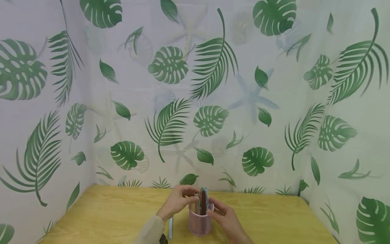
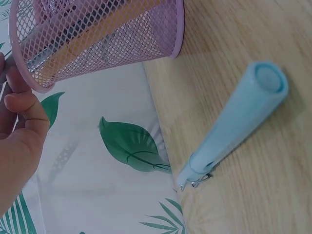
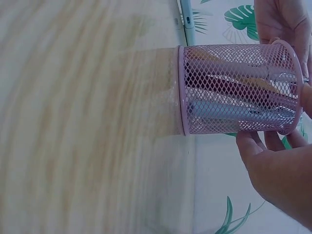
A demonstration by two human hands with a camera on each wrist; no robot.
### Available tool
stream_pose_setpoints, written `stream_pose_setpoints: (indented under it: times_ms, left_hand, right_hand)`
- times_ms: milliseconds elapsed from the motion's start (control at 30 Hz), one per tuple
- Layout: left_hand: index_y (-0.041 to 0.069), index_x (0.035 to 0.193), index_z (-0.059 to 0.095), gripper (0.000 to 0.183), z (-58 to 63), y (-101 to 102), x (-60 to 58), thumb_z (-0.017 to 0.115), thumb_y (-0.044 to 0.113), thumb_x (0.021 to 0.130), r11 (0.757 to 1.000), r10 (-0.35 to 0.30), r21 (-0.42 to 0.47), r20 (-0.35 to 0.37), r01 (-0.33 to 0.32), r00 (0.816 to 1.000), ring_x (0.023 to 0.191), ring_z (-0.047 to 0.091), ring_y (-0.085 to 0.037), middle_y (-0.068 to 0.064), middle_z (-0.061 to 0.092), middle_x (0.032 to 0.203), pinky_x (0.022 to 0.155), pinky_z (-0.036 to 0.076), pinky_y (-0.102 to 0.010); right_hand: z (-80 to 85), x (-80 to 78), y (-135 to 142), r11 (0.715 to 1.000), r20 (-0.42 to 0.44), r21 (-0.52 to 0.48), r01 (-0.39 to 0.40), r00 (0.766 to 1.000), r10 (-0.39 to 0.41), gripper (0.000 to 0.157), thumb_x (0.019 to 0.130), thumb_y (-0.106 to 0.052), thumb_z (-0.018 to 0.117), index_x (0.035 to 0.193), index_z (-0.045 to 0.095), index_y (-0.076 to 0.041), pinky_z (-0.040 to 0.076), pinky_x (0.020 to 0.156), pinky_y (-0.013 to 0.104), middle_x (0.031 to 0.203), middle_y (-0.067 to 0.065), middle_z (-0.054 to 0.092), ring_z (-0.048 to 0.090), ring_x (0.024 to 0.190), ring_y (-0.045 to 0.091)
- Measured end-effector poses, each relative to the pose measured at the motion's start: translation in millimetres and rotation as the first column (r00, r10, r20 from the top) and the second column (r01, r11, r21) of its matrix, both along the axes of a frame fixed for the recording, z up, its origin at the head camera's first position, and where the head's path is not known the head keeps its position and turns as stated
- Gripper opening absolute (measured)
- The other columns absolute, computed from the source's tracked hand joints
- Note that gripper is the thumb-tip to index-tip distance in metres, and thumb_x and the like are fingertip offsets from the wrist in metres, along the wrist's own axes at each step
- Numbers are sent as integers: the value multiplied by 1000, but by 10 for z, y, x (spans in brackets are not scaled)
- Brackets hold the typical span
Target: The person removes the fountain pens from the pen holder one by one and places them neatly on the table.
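Note:
A pink mesh pen holder (image 1: 199, 225) stands upright on the table with several pens (image 1: 203, 203) in it. From its left, my left hand (image 1: 178, 202) reaches over the rim and pinches a grey pen (image 2: 9, 66) at the holder's mouth; the tips of those fingers are partly cut off in the left wrist view. On the other side, my right hand (image 1: 226, 217) holds the holder near its rim, with thumb and fingers around the wall. Left of the holder, a light blue pen (image 2: 234, 117) with a clip lies on the table.
The wooden table (image 1: 115, 217) ends at a white cloth backdrop (image 1: 213, 169) printed with green leaves, which also closes off the left and right sides. A dark patch (image 1: 163, 239) shows by my left sleeve.

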State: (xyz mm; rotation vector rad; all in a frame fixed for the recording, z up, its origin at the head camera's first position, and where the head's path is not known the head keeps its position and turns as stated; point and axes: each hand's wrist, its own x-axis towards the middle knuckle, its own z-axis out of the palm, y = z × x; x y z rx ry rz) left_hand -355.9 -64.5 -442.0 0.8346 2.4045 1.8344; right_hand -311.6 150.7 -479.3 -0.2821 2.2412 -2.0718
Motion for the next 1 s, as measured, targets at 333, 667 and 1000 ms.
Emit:
stream_pose_setpoints:
  times_ms: [333, 667, 1000]
  left_hand:
    - [7, 109, 73, 21, 3, 3, -2, 72, 14, 89, 997, 71, 16, -1, -71, 997, 95, 61, -15, -9, 71, 111, 76, 51, -26]
    - [5, 110, 73, 19, 128, 8, 116, 66, 7, 92, 998, 55, -22, -35, -56, 998, 96, 61, -21, -12, 71, 114, 72, 49, -22]
    - [14, 100, 76, 16, -35, 33, -5, 74, 23, 88, 996, 84, 3, -83, -84, 993, 86, 63, -9, 0, 74, 102, 67, 53, -23]
  right_hand:
    - [14, -19, -17, 1000, 4, -6, 22, 1000, -22, 56, 96, -19, 63, 145, 43, 2, 40, 110, 51, 149, 23, 41, 42, 136, 44]
    - [-4, -23, -5, 1000, 13, 4, 12, 1000, -12, 58, 96, -21, 64, 145, 42, 1, 43, 108, 50, 150, 22, 41, 42, 135, 45]
    - [0, 0, 6, 1000, 13, 16, 21, 1000, -21, 58, 96, -22, 65, 145, 43, -1, 41, 108, 52, 150, 22, 41, 41, 135, 46]
